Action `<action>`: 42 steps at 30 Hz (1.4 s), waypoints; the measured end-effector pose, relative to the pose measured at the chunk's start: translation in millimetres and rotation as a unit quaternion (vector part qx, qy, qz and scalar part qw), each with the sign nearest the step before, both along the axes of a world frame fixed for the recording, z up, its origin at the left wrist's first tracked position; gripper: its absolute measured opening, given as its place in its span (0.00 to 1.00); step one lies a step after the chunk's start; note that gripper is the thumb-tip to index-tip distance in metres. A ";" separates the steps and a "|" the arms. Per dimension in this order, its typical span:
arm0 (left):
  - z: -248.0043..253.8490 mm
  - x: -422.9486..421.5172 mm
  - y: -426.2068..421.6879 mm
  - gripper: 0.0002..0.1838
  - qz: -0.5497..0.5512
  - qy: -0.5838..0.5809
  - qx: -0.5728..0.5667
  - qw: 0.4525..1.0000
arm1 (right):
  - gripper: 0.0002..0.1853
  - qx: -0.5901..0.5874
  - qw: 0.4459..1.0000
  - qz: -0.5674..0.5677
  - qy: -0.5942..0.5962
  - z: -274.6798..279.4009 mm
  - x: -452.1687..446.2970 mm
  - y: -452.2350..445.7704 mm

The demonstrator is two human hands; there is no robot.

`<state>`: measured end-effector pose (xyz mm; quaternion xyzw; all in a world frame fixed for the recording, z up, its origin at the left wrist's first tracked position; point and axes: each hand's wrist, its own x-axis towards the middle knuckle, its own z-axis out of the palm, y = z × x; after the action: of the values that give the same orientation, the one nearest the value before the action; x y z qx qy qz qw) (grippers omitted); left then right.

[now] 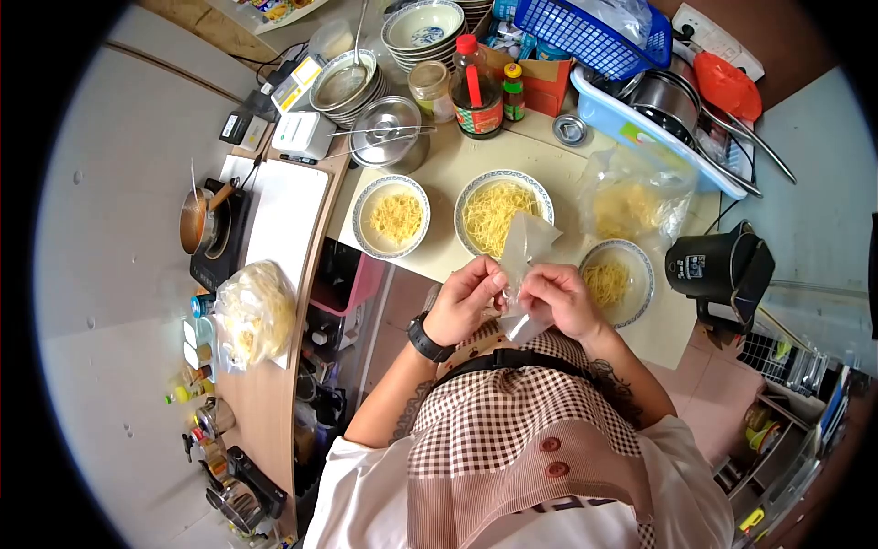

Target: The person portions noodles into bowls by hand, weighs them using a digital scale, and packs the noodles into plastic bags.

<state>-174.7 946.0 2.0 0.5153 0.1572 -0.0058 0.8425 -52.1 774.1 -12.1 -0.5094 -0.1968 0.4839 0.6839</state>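
Note:
A small clear plastic bag [529, 245] stretches between my two hands, in front of my apron. My left hand [468, 300], with a black watch on its wrist, pinches one side of it. My right hand [560, 300] has its fingers closed on the other side. Just beyond stands a patterned bowl [465, 188] of thin yellow noodle-like strands [497, 218], partly covered by the bag. To the left is a second bowl [360, 220] with similar strands. A third bowl [646, 288], holding fewer strands, stands beside my right hand.
A larger clear bag [631, 197] with yellow contents lies at the right. Behind the bowls stand a lidded metal pot [386, 128], a glass jar [430, 90] and a red-capped sauce bottle [476, 91]. A black pitcher [718, 265] is at the right edge; a saucepan [194, 220] is far left.

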 end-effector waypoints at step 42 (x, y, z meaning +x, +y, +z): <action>-30.4 -67.8 69.9 0.12 0.099 0.095 0.564 0.814 | 0.35 -0.328 0.541 0.375 -0.677 -28.6 -29.9 53.2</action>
<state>-242.5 1015.9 -28.4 0.8786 0.2627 0.1182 0.3810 -82.0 827.3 -40.7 -0.7543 -0.6017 0.2379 -0.1116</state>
